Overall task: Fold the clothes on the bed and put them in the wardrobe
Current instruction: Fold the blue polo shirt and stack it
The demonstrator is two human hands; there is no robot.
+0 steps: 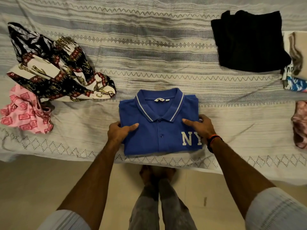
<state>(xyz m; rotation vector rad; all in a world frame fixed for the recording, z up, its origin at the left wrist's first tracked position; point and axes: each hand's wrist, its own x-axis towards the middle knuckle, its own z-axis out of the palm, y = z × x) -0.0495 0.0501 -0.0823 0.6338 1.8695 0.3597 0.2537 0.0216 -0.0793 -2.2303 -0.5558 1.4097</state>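
A folded blue polo shirt (159, 125) with a white-trimmed collar and "NY" lettering lies near the bed's front edge. My left hand (118, 131) grips its left side, thumb on top and fingers curled under the edge. My right hand (200, 125) grips its right side the same way, partly covering the lettering. A crumpled black, white and red printed garment (54, 70) and a crumpled pink patterned one (25, 112) lie at the left. A folded black garment (249, 42) sits at the back right.
The bed wears a grey-and-white striped cover (149, 52). At the right edge lies a stack of folded clothes (295, 63) and a mottled pink garment (300, 123). Below the bed edge are beige floor tiles (33, 188) and my own legs and feet (157, 188).
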